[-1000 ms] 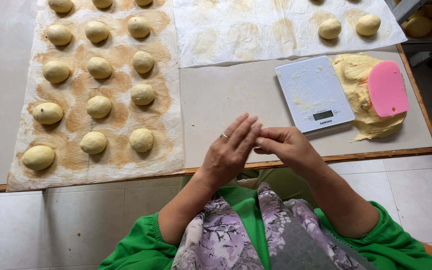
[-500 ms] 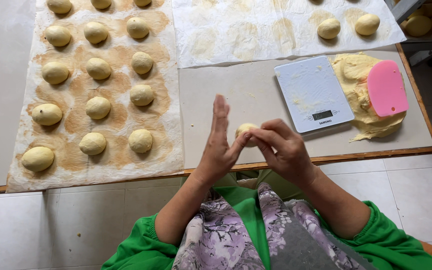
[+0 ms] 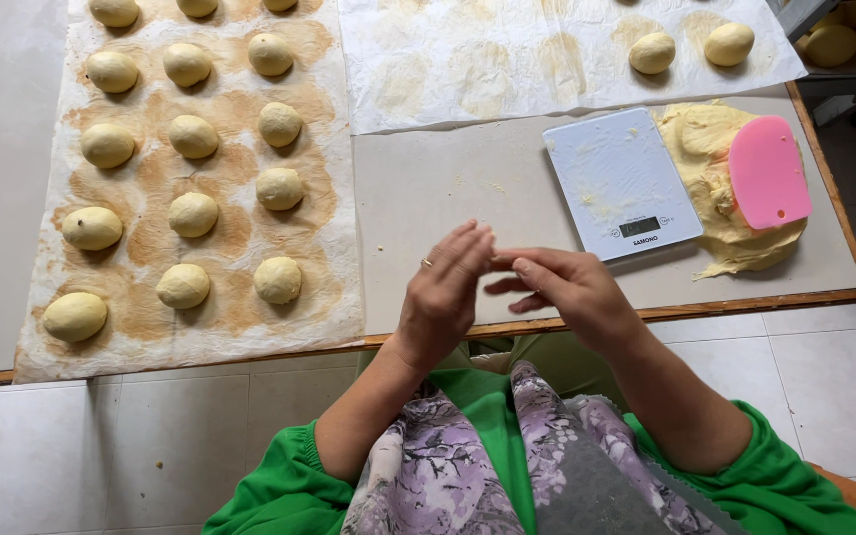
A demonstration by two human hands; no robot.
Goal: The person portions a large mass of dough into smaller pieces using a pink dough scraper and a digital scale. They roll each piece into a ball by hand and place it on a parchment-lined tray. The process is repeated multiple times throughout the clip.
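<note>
The left hand [image 3: 445, 297] and the right hand [image 3: 567, 292] are meeting palm to palm at the centre of the frame, just above the board's wooden front edge. Fingers are lying flat and extended; whatever is sitting between the palms is hidden, so I cannot tell if either hand is gripping anything. A ring is showing on a left finger.

Right of the hands, a white kitchen scale [image 3: 621, 183] is lying floured on the board [image 3: 428, 188], its display too small to make out. Just beyond it, a pink scraper [image 3: 768, 170] is resting on a lump of yellow dough [image 3: 710, 168].

At the left, a stained parchment sheet [image 3: 319, 238] is carrying rows of dough balls [image 3: 193, 214]; the top row is being cut off by the frame. A second sheet [image 3: 487, 69] across the top is holding 2 balls at upper right, with more rounds blurring into the corner.

Bare board is lying open between the sheets and the scale. Pale floor tiles are running below the edge.
</note>
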